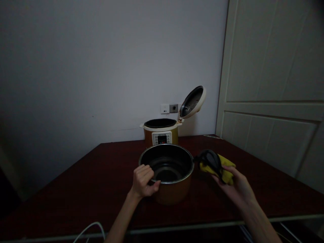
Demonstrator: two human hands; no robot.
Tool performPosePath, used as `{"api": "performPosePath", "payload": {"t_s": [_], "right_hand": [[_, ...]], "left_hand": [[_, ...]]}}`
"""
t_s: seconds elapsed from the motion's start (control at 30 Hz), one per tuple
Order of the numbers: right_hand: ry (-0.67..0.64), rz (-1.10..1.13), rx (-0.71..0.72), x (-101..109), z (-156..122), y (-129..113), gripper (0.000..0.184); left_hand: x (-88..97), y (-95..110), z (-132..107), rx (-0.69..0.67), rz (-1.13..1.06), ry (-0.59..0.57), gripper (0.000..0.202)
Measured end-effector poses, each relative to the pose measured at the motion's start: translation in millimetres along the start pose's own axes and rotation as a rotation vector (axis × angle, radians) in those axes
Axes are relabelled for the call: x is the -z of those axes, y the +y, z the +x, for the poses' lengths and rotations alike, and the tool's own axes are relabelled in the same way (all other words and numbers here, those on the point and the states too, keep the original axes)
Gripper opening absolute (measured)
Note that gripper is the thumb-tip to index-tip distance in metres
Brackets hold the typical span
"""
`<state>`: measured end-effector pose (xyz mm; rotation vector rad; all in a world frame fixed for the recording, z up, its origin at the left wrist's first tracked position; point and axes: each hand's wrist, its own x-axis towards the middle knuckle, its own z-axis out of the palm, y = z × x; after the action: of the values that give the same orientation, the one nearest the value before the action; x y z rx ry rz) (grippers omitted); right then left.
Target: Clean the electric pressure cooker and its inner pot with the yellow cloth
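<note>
Dimly lit | brightest across wall [136, 57] | darkening toward lower left | shadowed softly below cooker lid [192, 102] | glinting faintly around top of pot [174, 192]

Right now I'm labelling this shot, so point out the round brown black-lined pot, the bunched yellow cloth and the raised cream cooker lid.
Round brown black-lined pot [173, 193], head view: outer front wall.
Bunched yellow cloth [226, 161], head view: upper part.
Raised cream cooker lid [191, 102], head view: dark inner face.
</note>
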<state>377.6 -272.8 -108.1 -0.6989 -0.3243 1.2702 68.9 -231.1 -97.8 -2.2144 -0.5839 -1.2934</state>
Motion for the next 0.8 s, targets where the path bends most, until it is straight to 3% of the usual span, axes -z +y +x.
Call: {"api": "performPosePath", "payload": {"t_s": [0.27, 0.4, 0.5, 0.6, 0.8], "right_hand": [[0.038, 0.053, 0.056, 11, 8, 18, 0.028], [0.064, -0.161, 0.152, 13, 14, 26, 0.037], [0.096, -0.46, 0.372, 8, 20, 31, 0.041], [0.001, -0.664, 0.565, -5, 25, 42, 0.04], [-0.244, -0.693, 0.697, -36, 27, 71, 0.04]], "left_hand": [[-8.6, -5, 3, -0.031, 0.002, 0.113, 0.033], [-11.1, -15, 14, 0.04, -0.044, 0.193, 0.037], [-11.8, -25, 24, 0.181, -0.064, 0.241, 0.041], [-11.6, -32, 31, 0.384, -0.103, 0.251, 0.045], [-14.3, -41, 35, 0.691, -0.239, 0.269, 0.052]]}}
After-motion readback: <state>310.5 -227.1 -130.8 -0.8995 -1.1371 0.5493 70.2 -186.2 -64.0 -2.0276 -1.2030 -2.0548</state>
